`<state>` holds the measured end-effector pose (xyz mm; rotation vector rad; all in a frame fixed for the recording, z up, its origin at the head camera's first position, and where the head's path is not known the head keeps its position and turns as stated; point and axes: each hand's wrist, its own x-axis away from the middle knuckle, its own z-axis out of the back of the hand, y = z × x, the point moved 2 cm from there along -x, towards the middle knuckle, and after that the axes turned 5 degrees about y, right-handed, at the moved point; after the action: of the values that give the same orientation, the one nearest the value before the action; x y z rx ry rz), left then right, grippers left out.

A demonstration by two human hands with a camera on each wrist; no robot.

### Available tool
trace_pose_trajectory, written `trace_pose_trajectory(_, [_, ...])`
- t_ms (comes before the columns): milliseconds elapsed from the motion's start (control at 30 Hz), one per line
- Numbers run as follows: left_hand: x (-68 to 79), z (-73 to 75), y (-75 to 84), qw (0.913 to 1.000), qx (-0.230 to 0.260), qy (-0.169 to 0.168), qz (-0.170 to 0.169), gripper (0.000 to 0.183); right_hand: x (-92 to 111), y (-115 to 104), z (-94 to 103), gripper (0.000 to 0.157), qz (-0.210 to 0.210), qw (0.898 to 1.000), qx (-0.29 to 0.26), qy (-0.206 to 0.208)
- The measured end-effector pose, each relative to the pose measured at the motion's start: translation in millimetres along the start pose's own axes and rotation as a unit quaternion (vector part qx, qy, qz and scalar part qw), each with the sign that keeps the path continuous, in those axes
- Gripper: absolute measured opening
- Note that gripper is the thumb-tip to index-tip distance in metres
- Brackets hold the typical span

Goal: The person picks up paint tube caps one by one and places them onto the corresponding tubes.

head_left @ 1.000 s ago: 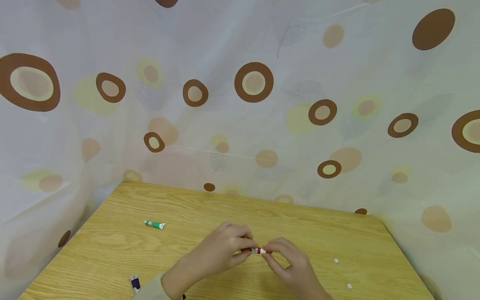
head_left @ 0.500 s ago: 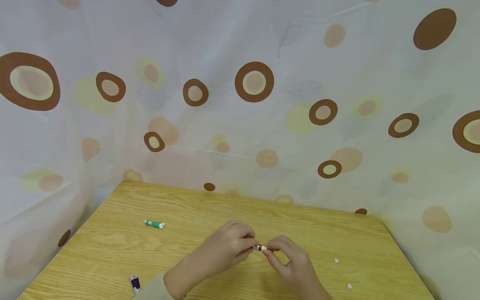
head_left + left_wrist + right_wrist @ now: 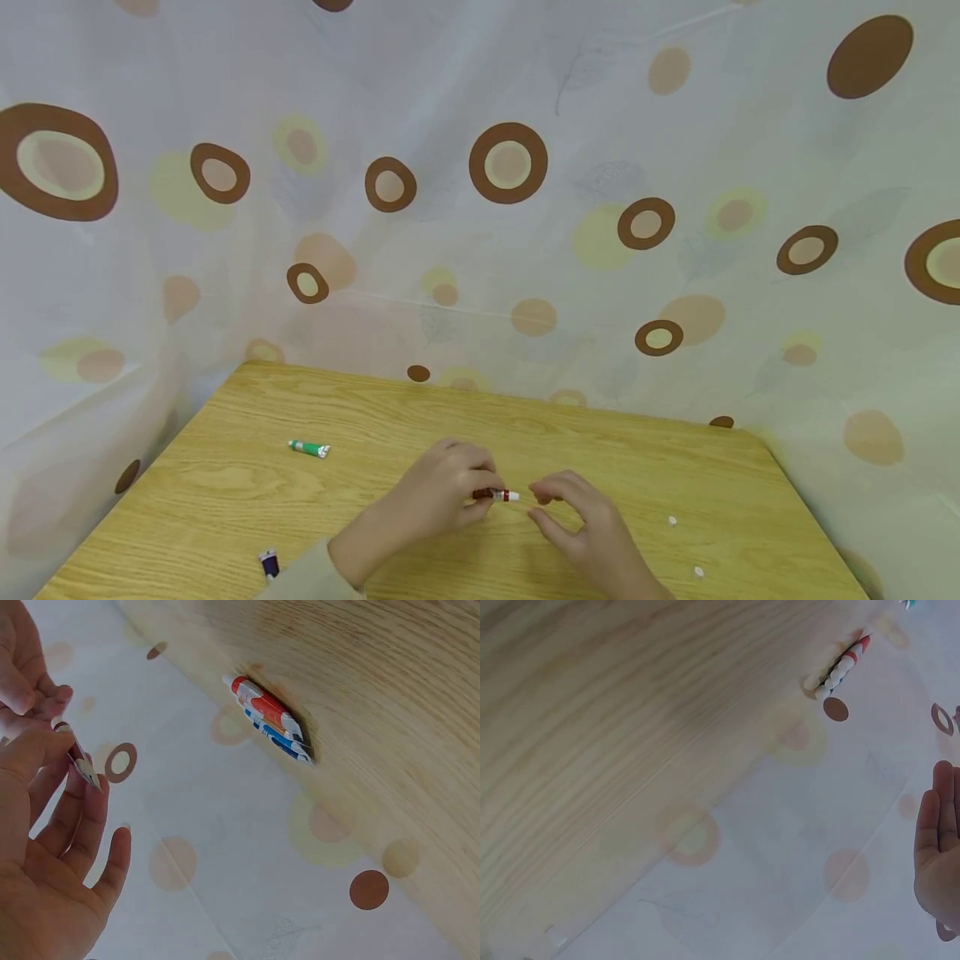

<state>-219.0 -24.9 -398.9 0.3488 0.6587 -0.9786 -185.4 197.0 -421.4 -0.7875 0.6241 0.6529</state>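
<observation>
My left hand point(image 3: 450, 490) pinches the red paint tube point(image 3: 497, 495) well inside the table's point(image 3: 390, 421) far edge: squeeze softly. My right hand point(image 3: 588, 525), fingertips parted, seems empty.

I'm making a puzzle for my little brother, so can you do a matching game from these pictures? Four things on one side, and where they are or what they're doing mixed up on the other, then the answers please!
Things
1. Green tube
2. Dark blue tube
3. Dark red tube
4. Right hand

Where or how
A. Held in the left hand
B. Finger and thumb apart, with nothing held between them
C. Lying close by the left sleeve in the head view
D. Lying on the table, well away from both hands and the sleeve

Right pairs
1-D, 2-C, 3-A, 4-B
</observation>
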Motion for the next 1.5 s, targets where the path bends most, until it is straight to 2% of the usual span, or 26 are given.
trace_pose_trajectory(200, [3.2,-7.3,-6.8,0.9998,-0.01,-0.016,0.008,0.008,6,6,7.4,0.042,-0.002,1.0,0.01,-0.004])
trace_pose_trajectory(400, [6.8,-13.3,-12.9,0.9972,0.0,-0.063,0.039,0.009,12,12,16.8,0.045,0.01,0.999,0.031,0.006])
trace_pose_trajectory(567, [9.8,-18.0,-17.2,0.9936,0.015,-0.091,0.066,0.012,18,18,26.4,0.043,-0.004,0.999,0.047,0.005])
trace_pose_trajectory(700, [11.5,-22.0,-20.6,0.9919,0.023,-0.099,0.076,0.012,24,23,35.1,0.043,-0.017,0.998,0.057,0.01])
trace_pose_trajectory(933, [16.2,-30.1,-28.0,0.9868,0.048,-0.119,0.099,0.01,34,31,51.4,0.049,-0.013,0.997,0.07,0.028])
trace_pose_trajectory(1233, [19.0,-34.9,-34.5,0.9827,0.042,-0.142,0.112,0.014,54,49,80.0,0.052,-0.03,0.994,0.101,0.041])
trace_pose_trajectory(1500, [19.9,-38.5,-35.2,0.9817,0.033,-0.152,0.11,0.014,77,69,105.6,0.052,-0.052,0.994,0.098,0.022])
